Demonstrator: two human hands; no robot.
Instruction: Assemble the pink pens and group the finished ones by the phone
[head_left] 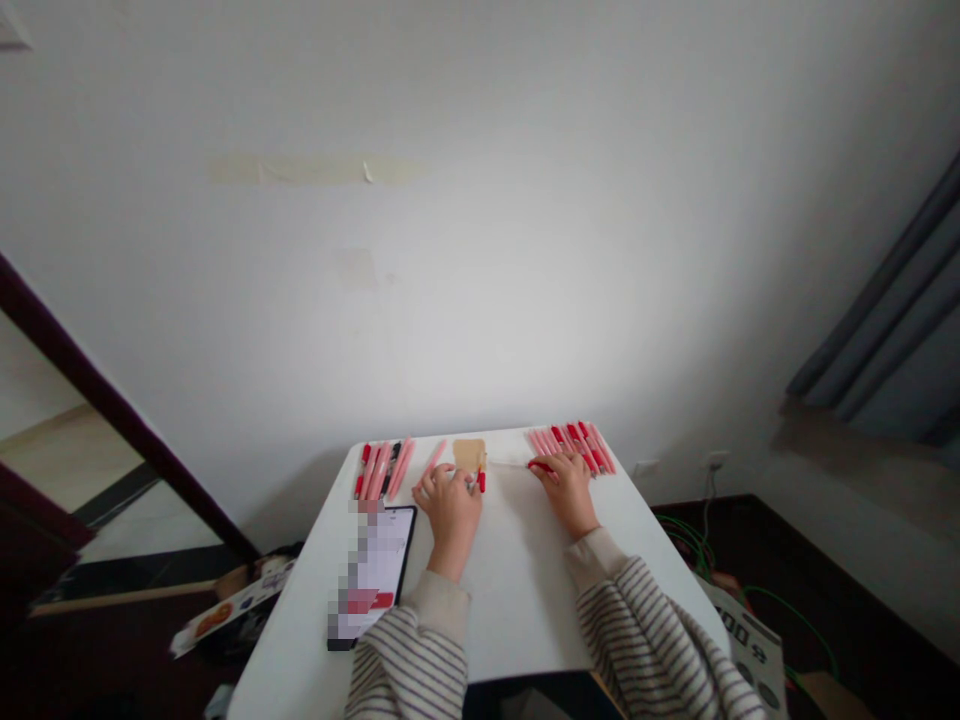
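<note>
My left hand [448, 505] rests on the white table [510, 590] with its fingers curled round a small red pen part [481, 481]. My right hand [568, 487] lies near the far right of the table, fingers closed on a red and pink pen [538, 465] beside a row of several pink and red pens [574, 446]. Another row of pink, red and black pens [382, 469] lies at the far left. A single pink pen [433, 463] and a tan card [469, 454] lie between the two rows.
A phone [373, 587] lies on the table's left side, its screen blurred. A white wall stands just behind the table. Grey curtains [892, 340] hang at the right. Green cables [697, 545] and boxes sit on the dark floor at the right.
</note>
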